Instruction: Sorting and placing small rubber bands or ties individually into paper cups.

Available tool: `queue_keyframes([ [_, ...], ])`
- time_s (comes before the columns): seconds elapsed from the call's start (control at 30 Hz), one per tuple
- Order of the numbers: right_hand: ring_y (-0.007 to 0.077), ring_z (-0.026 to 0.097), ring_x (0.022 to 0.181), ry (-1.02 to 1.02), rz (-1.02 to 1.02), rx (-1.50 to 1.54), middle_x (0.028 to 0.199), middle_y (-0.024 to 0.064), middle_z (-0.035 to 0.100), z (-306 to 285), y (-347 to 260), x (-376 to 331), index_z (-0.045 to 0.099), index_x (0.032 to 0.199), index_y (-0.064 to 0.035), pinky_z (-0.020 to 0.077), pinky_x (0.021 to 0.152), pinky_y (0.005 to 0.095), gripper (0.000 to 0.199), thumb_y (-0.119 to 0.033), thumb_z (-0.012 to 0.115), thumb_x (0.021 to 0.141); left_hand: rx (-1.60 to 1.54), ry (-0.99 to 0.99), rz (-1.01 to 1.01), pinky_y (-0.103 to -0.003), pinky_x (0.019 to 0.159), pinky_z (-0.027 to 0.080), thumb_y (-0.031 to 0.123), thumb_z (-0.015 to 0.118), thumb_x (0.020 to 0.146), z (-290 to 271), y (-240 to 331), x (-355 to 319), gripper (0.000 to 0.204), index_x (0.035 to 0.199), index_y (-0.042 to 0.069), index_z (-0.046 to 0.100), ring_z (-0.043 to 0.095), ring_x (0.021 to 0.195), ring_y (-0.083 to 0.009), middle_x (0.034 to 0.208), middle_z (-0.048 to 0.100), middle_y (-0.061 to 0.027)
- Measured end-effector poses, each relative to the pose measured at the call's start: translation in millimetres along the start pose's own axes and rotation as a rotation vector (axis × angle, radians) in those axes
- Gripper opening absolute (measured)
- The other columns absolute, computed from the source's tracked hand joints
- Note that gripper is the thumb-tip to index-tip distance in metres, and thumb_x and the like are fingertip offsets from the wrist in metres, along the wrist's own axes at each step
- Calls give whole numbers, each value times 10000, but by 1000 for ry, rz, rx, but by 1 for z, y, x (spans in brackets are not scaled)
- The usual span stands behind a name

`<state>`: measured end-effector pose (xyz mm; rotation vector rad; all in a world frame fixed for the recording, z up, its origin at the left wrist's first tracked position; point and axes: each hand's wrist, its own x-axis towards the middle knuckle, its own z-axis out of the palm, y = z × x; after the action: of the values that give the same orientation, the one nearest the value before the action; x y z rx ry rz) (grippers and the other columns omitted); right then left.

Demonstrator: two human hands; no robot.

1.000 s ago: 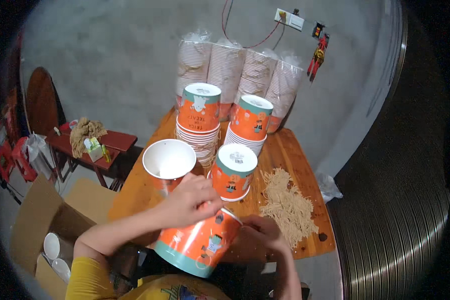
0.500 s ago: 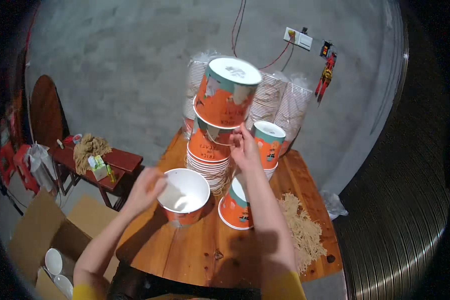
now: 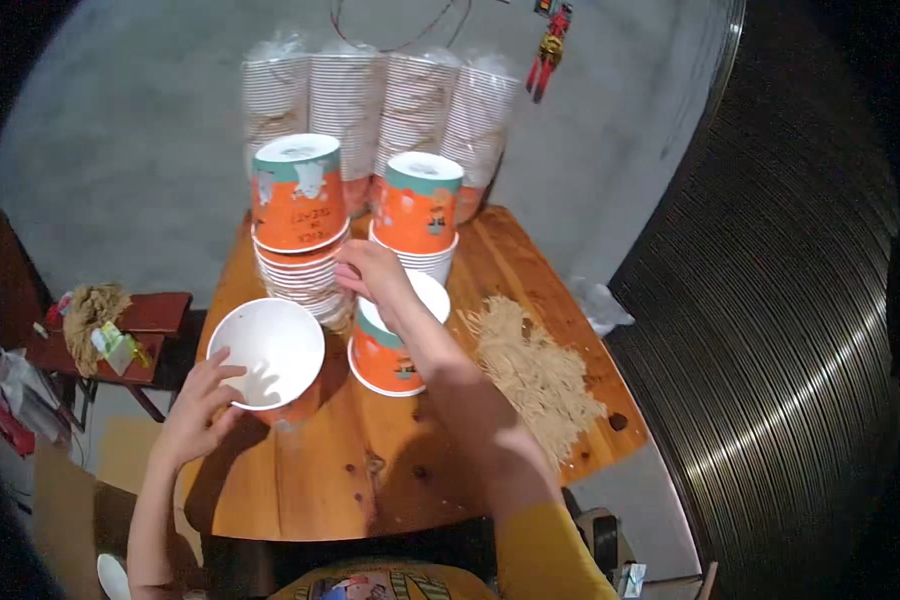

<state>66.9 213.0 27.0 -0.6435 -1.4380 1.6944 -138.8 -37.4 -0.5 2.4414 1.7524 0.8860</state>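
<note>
1. Two hands work apart: the left hand (image 3: 202, 412), fingers spread, is at the rim of the upright bucket (image 3: 270, 345), gripping nothing visible.
2. Right hand (image 3: 372, 270), fingers partly curled, is beside the left stack (image 3: 300, 205); whether it touches, I cannot tell.
3. Just right of the bucket, an inverted bucket (image 3: 382, 362) stands on the surface (image 3: 310, 490).
4. Tan strings (image 3: 535, 375) lie farther right.
</note>
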Motion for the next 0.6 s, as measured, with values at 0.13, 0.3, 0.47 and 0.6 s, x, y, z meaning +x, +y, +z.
queue_keyframes([
  [0.13, 82, 557, 756, 90, -157, -192, 861, 16, 591, -37, -30, -93, 569, 1043, -2, 476, 669, 204, 196, -147, 534, 915, -87, -103, -31, -509, 1046, 276, 4, 633, 683, -3, 32, -16, 149, 805, 66, 574, 402, 1252, -328, 1118, 570, -68],
  [0.3, 107, 546, 725, 188, -285, -982, 779, 35, 591, -157, 2, -188, 624, 941, -26, 455, 660, 249, 111, -93, 570, 871, -100, -141, 41, -527, 1046, 264, 37, 621, 691, 16, 70, -23, 114, 789, 75, 577, 406, 1248, -323, 1119, 571, -61],
  [0.47, 189, 583, 738, 146, -201, -1062, 776, 100, 598, -158, 44, -241, 644, 918, -48, 457, 686, 290, 113, -87, 604, 820, -84, -119, 72, -520, 1063, 235, 51, 613, 696, 24, 87, -13, 100, 789, 76, 585, 402, 1252, -319, 1123, 572, -69],
  [0.6, 252, 592, 761, 350, 169, -809, 777, 126, 584, -138, 41, -238, 639, 900, -63, 464, 690, 341, 117, -123, 623, 801, -88, -125, 51, -528, 1068, 217, 40, 600, 693, 27, 93, -12, 131, 818, 80, 592, 396, 1257, -320, 1131, 567, -74],
])
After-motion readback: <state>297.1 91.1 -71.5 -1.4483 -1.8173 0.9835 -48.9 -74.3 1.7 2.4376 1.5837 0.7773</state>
